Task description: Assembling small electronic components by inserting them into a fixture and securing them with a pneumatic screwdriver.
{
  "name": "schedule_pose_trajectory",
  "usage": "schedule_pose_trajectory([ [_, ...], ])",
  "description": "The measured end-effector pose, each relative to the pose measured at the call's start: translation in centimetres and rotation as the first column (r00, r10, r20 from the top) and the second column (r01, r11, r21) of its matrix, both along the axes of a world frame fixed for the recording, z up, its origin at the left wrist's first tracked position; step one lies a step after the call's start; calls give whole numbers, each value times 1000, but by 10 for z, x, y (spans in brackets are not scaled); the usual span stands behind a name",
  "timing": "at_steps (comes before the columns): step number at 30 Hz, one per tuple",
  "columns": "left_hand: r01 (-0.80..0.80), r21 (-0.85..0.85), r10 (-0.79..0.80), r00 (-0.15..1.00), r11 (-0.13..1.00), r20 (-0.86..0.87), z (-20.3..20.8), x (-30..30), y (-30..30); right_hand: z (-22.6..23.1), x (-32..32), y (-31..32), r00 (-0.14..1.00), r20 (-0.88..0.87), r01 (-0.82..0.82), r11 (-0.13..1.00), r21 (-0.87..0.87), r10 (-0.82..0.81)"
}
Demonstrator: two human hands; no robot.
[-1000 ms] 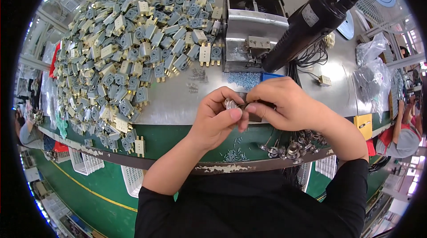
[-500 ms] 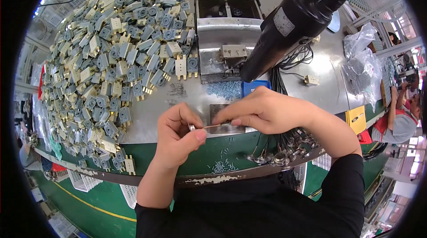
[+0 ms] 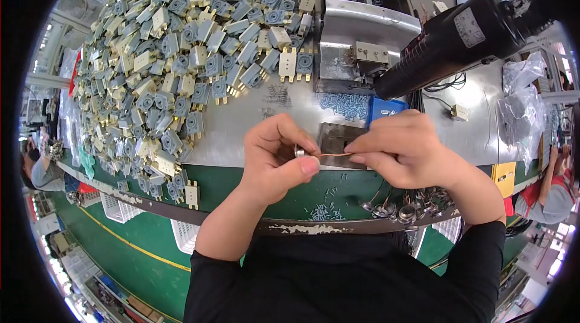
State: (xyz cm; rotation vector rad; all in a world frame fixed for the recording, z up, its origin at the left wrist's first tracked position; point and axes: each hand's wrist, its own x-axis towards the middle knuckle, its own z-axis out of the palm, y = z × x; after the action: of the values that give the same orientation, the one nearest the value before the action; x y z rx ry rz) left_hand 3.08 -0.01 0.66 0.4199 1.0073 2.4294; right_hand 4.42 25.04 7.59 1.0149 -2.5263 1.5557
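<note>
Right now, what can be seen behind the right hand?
Part of a blue container shows behind the right hand; its near side is covered. The hand also hides part of a dark metal plate. What else lies there cannot be seen.

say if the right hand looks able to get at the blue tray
Probably yes: the blue tray sits just beyond the right hand with nothing visible between, though that hand pinches a copper-coloured wire.
</note>
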Motion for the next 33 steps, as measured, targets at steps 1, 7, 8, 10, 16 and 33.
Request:
schedule_pose_trajectory([
  [1,-5,-3,5,1000,1000,3,0,-2,-1,3,1,2,995,-94,19,998,62,-13],
  [7,74,-306,-104,991,949,-85,-2,-8,8,0,8,5,964,-255,105,988,110,-75],
  [8,73,-309,-102,992,948,-78,0,-7,7,1,8,7,975,-211,96,989,113,-71],
  [10,247,-228,-248,968,942,25,9,-6,8,8,5,10,991,-104,88,994,71,-80],
  [16,305,-122,-302,952,944,43,7,-1,10,14,9,9,971,200,140,990,-21,-133],
  [33,379,105,-371,924,919,-88,-2,1,7,35,18,-18,992,118,18,992,125,-33],
])
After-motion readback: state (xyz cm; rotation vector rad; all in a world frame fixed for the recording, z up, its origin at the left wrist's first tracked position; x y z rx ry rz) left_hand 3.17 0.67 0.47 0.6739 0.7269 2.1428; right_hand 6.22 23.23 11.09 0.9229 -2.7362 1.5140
